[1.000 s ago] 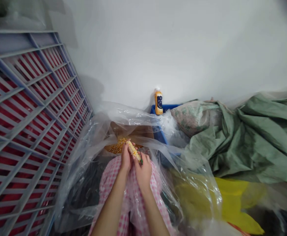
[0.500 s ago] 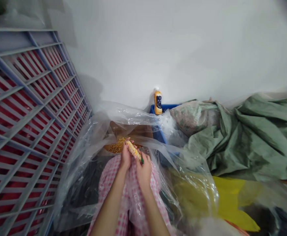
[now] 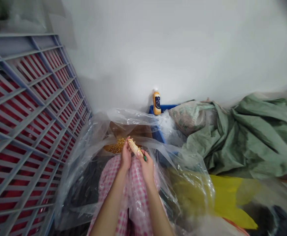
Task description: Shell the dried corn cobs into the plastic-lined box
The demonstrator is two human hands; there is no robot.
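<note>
A corn cob (image 3: 134, 147), mostly pale with a few yellow kernels left on it, is tilted above my knees. My left hand (image 3: 125, 155) has its fingers closed around the upper end. At the lower end, my right hand (image 3: 146, 165) is closed on a small tool with a green handle (image 3: 145, 158), its thumb against the cob; the tool's working end is too small to make out. Just beyond my hands, loose corn kernels (image 3: 117, 146) lie in a brown cardboard box (image 3: 143, 131) partly covered by clear plastic sheeting (image 3: 84, 157).
A tall lilac plastic crate (image 3: 32, 131) with red contents stands close on the left. To the right, a drink bottle (image 3: 156, 102) stands at a blue bin (image 3: 159, 134), beside green cloth (image 3: 251, 141) and a yellow bag (image 3: 226, 193). A white wall rises behind.
The cob has turned and now shows a paler, barer side. My right hand has shifted slightly to the right, with the green handle in it. The left hand keeps its hold.
</note>
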